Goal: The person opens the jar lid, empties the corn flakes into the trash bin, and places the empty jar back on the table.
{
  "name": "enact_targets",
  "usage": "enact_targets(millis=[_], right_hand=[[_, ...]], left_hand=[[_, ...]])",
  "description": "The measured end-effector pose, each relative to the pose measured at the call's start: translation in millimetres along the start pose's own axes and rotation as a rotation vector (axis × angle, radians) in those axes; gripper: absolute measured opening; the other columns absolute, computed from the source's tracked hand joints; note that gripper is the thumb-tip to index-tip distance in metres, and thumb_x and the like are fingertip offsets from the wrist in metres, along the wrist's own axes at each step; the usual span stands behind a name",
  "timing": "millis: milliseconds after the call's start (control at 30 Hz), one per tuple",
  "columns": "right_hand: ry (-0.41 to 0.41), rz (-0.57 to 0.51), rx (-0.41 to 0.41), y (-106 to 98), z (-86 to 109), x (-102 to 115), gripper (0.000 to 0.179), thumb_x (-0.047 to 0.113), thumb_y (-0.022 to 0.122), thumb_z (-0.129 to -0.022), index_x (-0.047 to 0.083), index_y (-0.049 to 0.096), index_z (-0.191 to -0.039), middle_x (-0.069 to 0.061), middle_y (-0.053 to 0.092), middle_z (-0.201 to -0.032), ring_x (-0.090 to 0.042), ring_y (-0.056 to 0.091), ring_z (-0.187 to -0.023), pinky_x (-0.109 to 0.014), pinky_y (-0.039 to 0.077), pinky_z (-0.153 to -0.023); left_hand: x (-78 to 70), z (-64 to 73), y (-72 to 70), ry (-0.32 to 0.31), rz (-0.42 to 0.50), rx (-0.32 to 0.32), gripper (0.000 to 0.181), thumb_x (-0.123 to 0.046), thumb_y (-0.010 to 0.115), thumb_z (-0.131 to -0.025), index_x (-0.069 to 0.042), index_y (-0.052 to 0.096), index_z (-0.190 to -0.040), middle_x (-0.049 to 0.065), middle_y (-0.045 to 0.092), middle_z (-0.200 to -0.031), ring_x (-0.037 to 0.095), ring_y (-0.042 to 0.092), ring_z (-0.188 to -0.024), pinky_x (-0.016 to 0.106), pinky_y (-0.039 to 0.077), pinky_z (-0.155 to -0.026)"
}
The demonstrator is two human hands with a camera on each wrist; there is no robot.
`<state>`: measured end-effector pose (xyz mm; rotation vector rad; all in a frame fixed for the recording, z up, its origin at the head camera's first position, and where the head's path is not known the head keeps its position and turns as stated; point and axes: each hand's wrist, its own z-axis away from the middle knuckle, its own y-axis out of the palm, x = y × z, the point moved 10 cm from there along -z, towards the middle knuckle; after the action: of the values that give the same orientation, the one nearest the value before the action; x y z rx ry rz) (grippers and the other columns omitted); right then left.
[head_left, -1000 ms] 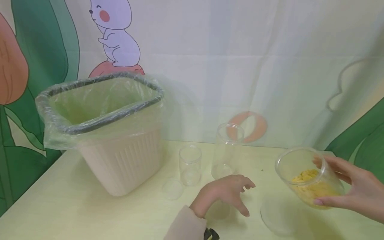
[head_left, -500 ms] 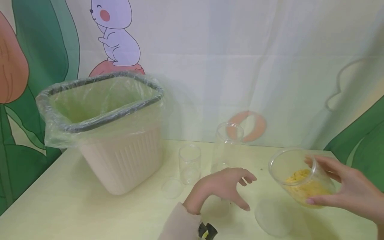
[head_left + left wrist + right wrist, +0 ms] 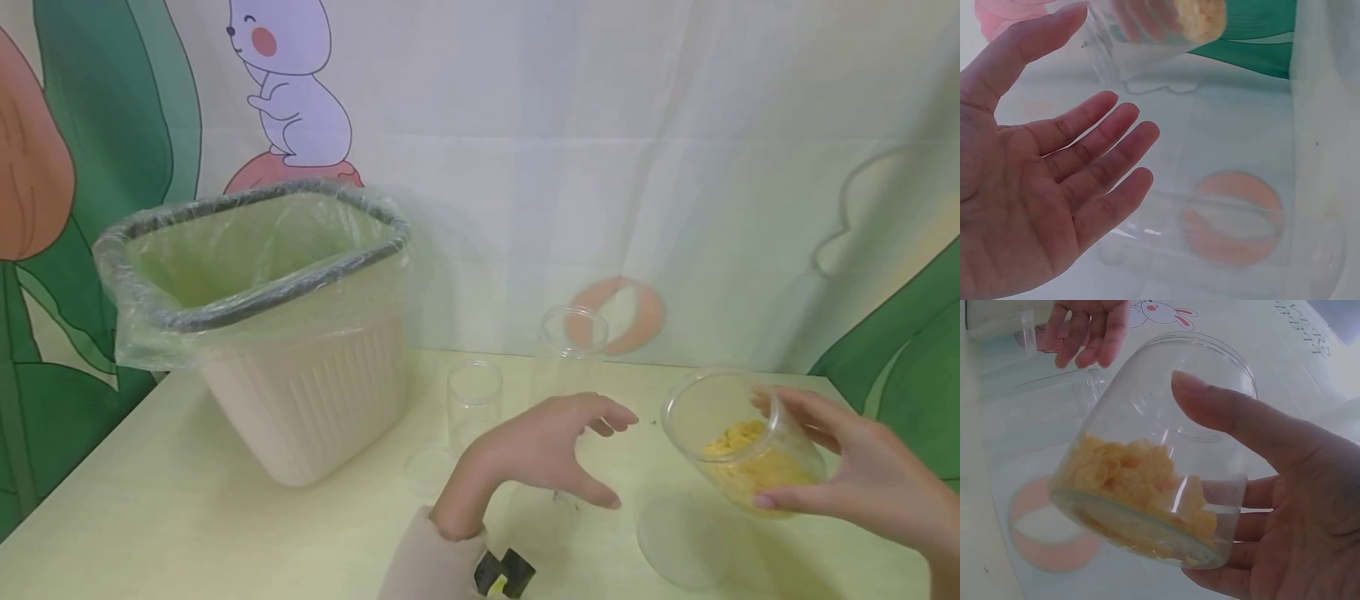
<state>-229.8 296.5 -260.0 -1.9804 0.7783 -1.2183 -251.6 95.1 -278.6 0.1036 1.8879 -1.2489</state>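
My right hand [image 3: 862, 471] grips a clear round jar [image 3: 686, 417] from its right side, thumb in front and fingers behind. The jar leans with its open mouth to the left, and yellow flakes [image 3: 1129, 472] lie in its lower part. To the left of it my left hand [image 3: 536, 442] hovers over the table with nothing in it, thumb spread from loosely bent fingers. Its palm faces the jar, a gap between them. A clear round lid [image 3: 682, 546] lies on the table below the jar. Behind my left hand stands a tall clear jar [image 3: 570, 367], its lower part hidden.
A pale waste bin [image 3: 315, 400] lined with a clear bag stands at the left. A small clear jar [image 3: 474, 392] and a small lid [image 3: 427, 471] are right of it. The printed backdrop [image 3: 465, 208] borders the table's [image 3: 225, 533] back edge.
My right hand has carried the jar of flakes a little to the left. My left hand has risen slightly and shifted left, covering more of the tall jar and the small jar.
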Motion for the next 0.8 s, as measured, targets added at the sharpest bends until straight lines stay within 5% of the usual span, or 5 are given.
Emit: enact_targets(millis=[800], right_hand=[[-0.041, -0.086, -0.05, 19.2, -6.7, 22.6, 0.089, 0.012, 0.088, -0.052, 0.009, 0.046, -0.13, 0.033, 0.044, -0.116, 0.02, 0.036, -0.105, 0.002, 0.029, -0.082]], left_hand=[[-25.5, 49.8, -71.1, 0.05, 0.073, -0.305, 0.064, -0.016, 0.078, -0.07, -0.01, 0.05, -0.127, -0.002, 0.053, -0.125, 0.008, 0.046, -0.115, 0.027, 0.038, -0.097]])
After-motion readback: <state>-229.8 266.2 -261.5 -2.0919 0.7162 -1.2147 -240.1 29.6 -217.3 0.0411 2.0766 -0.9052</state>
